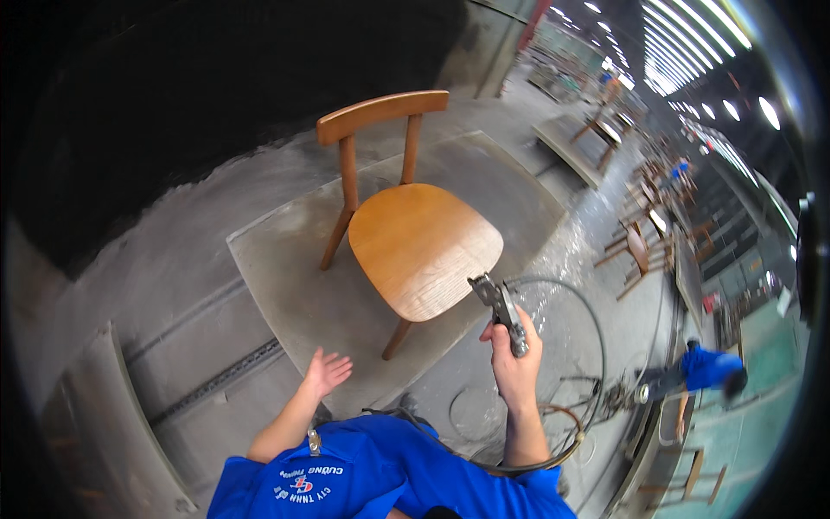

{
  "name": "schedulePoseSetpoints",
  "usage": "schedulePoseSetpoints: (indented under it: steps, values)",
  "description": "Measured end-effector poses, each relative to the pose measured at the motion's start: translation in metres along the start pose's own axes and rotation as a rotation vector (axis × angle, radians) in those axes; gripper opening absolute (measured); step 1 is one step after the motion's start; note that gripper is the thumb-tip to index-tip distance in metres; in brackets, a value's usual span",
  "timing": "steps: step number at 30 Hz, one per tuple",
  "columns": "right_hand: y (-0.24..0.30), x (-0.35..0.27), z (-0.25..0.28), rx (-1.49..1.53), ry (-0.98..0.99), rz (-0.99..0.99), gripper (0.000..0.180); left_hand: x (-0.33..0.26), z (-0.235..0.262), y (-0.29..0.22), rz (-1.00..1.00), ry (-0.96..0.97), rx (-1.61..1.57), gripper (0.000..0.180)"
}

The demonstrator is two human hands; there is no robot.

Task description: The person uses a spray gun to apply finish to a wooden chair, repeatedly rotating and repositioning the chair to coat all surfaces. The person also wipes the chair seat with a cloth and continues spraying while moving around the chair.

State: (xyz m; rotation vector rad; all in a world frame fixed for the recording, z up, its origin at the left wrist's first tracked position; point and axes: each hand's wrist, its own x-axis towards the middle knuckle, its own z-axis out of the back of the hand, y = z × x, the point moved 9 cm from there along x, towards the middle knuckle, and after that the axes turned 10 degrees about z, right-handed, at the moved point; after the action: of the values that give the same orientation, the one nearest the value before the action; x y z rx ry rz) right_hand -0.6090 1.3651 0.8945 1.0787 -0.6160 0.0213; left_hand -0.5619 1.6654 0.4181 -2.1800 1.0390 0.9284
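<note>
A brown wooden chair [415,238] with a rounded seat and a curved top rail stands upright in front of me. Under its legs lies a flat grey board [294,298]. My right hand [516,359] is wrapped round a dark metal spray gun [499,313], whose head is close to the seat's front right edge. From the gun a grey hose [596,333] loops off to the right. My left hand [328,372] is held out in the air near the board's front edge, fingers apart, holding nothing.
A chain track [220,378] runs along the floor at the left, beside a grey panel [130,424]. A dark wall [216,95] rises behind. At the right are a person in blue [711,368], more chairs [635,246] and another board [566,149]. Coiled hoses [566,424] lie near my right arm.
</note>
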Motion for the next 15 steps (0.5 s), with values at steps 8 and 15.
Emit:
schedulePoseSetpoints:
  steps: [8,15]
  values:
    - [-0.072,0.04,0.076,0.503,0.097,-0.073,0.069,-0.005,-0.236,0.068,-0.088,0.164,-0.058,0.108]
    - [-0.08,0.067,0.098,0.599,0.203,0.009,0.081,0.007,-0.271,0.049,-0.166,0.063,-0.215,0.118]
